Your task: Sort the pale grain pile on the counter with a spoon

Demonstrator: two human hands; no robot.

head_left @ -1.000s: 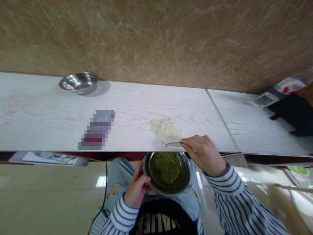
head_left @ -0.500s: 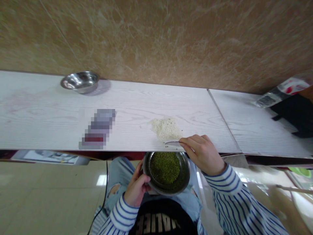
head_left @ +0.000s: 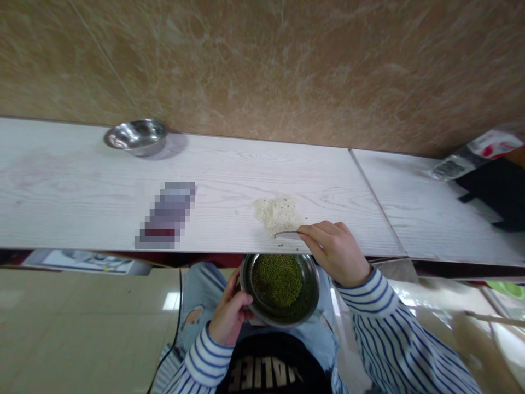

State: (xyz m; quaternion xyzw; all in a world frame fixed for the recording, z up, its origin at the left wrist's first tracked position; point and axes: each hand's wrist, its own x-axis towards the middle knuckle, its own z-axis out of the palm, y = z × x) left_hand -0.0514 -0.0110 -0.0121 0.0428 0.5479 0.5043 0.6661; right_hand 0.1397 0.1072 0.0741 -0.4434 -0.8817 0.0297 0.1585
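My left hand (head_left: 230,314) grips the left rim of a steel bowl (head_left: 310,306), thumb on top, held over my lap just under the table edge. Green mung beans (head_left: 279,280) cover the bowl's bottom. In a pinch, my right hand (head_left: 337,249) holds a thin curved metal spoon (head_left: 286,232), seen nearly edge-on. Its tip touches or hovers at the near edge of a pile of white rice (head_left: 281,212) on the table; I cannot tell which. A few dark specks lie in the pile and several loose beans beside it.
A second steel bowl (head_left: 137,138) stands at the back left of the white table (head_left: 221,164). A blurred-out flat object (head_left: 166,216) lies left of the pile. At the far right are a plastic packet (head_left: 471,156) and a black object (head_left: 492,186). A marbled wall rises behind.
My right hand has shifted slightly left and away from me, bringing the spoon's tip closer to the rice. The left hand and the bowl of beans stay in place.
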